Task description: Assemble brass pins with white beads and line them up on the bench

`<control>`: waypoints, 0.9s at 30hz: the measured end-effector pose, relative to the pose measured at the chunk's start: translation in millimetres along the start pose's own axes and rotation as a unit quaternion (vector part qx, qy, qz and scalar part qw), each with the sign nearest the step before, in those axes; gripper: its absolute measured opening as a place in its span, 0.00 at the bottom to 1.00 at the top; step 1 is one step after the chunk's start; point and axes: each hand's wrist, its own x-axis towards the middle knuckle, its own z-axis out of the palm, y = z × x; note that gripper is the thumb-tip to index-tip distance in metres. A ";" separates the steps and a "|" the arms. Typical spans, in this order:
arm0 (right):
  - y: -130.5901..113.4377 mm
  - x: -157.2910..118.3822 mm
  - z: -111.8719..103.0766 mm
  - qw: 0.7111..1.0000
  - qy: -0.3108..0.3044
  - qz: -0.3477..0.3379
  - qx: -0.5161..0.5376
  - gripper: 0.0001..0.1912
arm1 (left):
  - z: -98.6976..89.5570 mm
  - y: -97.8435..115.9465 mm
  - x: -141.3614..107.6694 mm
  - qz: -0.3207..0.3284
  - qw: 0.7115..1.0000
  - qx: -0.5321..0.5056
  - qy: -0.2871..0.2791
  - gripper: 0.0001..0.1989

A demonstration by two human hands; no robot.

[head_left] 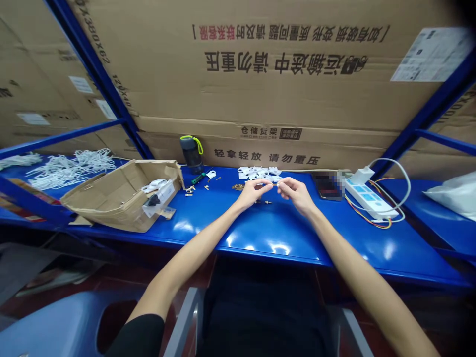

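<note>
My left hand (pixel 255 192) and my right hand (pixel 293 194) meet above the blue table, fingertips pinched close together. Between them is a small light piece (pixel 275 184), too small to make out. A pile of white plastic parts (pixel 260 173) lies just behind my hands. Small brass-coloured pieces (pixel 238 187) rest beside my left hand, partly hidden by it. Below the fingers, a small metal fitting (pixel 267 202) lies on the tabletop. More small brass pieces (pixel 189 191) sit further left, near a green-handled screwdriver (pixel 198 179).
An open cardboard box (pixel 107 198) holding white parts stands at the left. Behind it are a dark bottle (pixel 192 154) and white cords (pixel 74 166). A phone (pixel 327 187) and a power strip (pixel 370 200) with looping cables lie at the right.
</note>
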 end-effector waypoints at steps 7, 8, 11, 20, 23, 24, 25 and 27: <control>5.6 0.4 2.7 0.999 -0.014 0.006 0.042 0.20 | -2.0 -0.8 0.7 0.001 1.000 0.008 -0.005 0.24; 4.8 0.3 3.0 0.999 -0.012 0.007 0.041 0.20 | -2.4 -0.7 0.9 0.010 1.000 0.016 -0.002 0.23; 2.2 -0.2 4.3 0.999 0.000 0.013 0.034 0.21 | -3.1 -0.1 1.2 0.028 0.999 0.040 0.010 0.22; 4.7 3.0 9.8 0.997 0.044 0.009 0.060 0.21 | -1.8 -2.9 1.2 0.036 0.997 0.050 0.037 0.19; 4.5 3.1 10.2 0.997 0.040 0.008 0.061 0.23 | -2.6 -2.8 2.1 0.049 0.995 0.068 0.050 0.17; 4.2 2.9 10.1 0.998 0.041 0.004 0.056 0.23 | -2.9 -2.2 2.1 0.057 0.994 0.078 0.053 0.17; 3.8 2.7 10.1 0.998 0.043 0.000 0.049 0.24 | -3.2 -1.5 2.0 0.068 0.992 0.089 0.055 0.16; 2.9 2.3 9.8 0.998 0.051 -0.006 0.035 0.24 | -3.5 0.3 1.4 0.089 0.988 0.115 0.059 0.15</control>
